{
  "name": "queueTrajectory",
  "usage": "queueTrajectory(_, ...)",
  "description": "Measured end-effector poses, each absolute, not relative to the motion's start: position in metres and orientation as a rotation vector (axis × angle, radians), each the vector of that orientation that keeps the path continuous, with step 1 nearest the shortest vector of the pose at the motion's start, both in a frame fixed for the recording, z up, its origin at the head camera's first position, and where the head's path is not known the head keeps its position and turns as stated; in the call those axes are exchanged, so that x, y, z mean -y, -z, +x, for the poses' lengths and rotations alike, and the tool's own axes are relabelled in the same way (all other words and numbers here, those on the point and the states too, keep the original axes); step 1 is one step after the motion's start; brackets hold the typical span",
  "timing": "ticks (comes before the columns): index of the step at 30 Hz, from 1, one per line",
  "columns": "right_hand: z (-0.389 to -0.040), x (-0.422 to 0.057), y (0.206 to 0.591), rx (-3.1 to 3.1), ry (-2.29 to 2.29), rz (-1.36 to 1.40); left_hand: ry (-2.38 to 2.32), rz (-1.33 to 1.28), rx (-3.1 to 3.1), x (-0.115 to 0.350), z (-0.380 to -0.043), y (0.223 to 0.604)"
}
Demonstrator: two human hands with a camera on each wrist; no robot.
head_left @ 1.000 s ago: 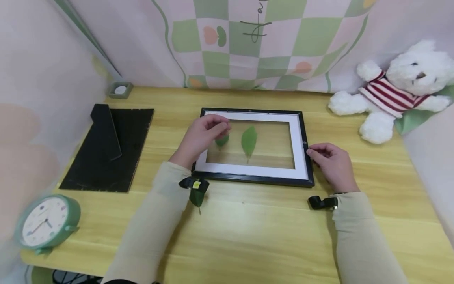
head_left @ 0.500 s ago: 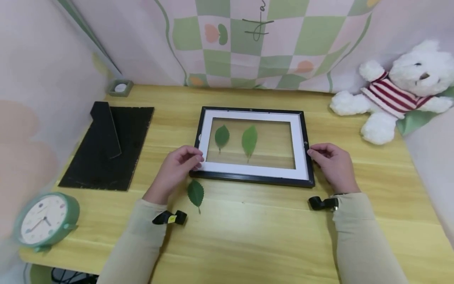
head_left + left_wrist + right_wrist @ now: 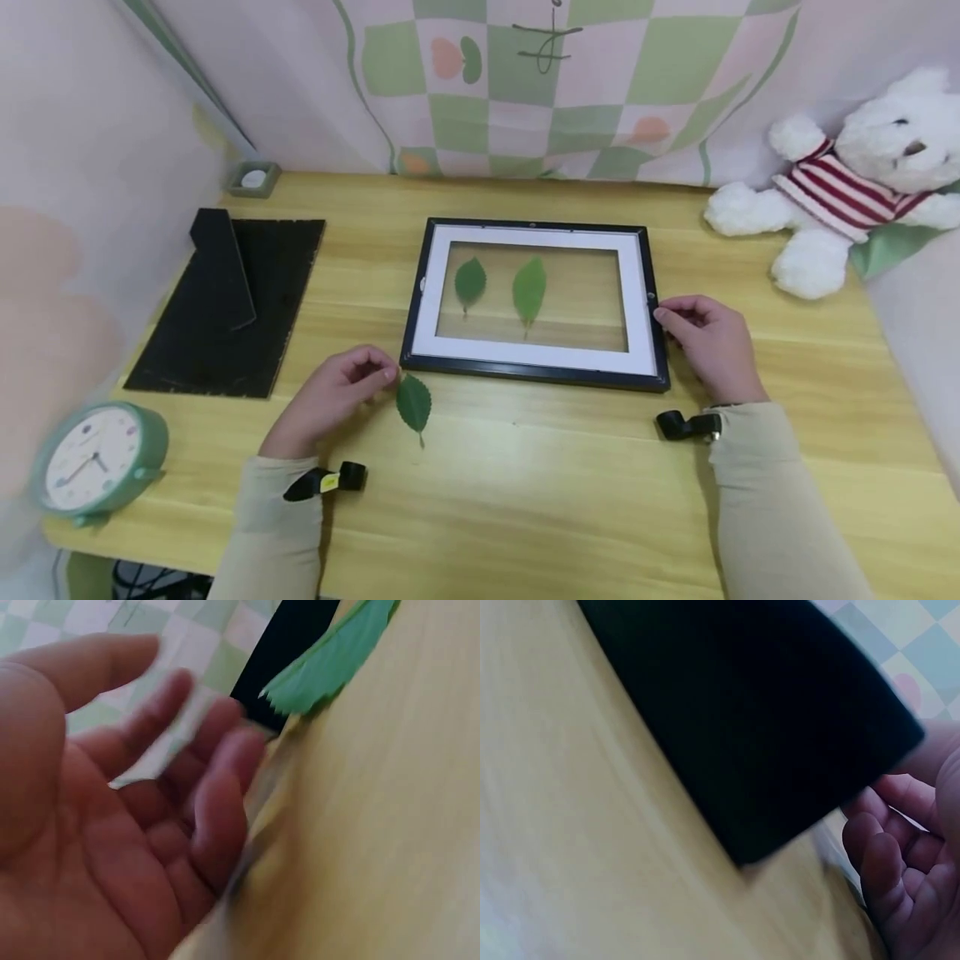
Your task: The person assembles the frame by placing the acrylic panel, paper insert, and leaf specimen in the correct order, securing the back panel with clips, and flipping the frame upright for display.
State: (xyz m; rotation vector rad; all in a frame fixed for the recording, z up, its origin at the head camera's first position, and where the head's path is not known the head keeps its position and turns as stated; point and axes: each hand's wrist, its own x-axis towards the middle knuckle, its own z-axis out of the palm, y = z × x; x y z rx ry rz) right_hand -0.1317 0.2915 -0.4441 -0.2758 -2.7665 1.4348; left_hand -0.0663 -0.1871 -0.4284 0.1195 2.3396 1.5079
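A black picture frame (image 3: 534,375) with a white mat (image 3: 525,353) lies on the table. Two green leaves, a dark leaf (image 3: 470,282) on the left and a lighter leaf (image 3: 529,290) near the middle, rest inside the mat's opening. My right hand (image 3: 708,346) holds the frame's right edge between thumb and fingers; its wrist view shows the frame's dark side wall (image 3: 757,727) close up. Below the frame's near left corner lies a third, serrated leaf (image 3: 414,403). My left hand (image 3: 330,400) is right beside that leaf, thumb and fingers apart and loosely bent, holding nothing.
A black backing board (image 3: 262,350) with its stand (image 3: 223,267) lies at the left. The green clock (image 3: 101,462) stands near the front left. A small square dish (image 3: 252,180) is at the back, and a white teddy bear (image 3: 847,187) sits back right.
My left hand has left the dark leaf inside the frame and moved toward me and left, to the loose leaf. The right hand stays at the frame's edge.
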Motion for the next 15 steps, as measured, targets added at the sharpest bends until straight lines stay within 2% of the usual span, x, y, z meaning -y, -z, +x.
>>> queueTrajectory(10,-0.1332,-0.2919,0.4458,2.742,-1.434,-0.275,-1.306,0.146,-2.357,0.1841,-0.0678,0.4263)
queueTrajectory(15,-0.133,-0.289,0.4458,2.749,-1.433,-0.273,-1.491,0.179,-2.386,0.1821,-0.0639,0.4263)
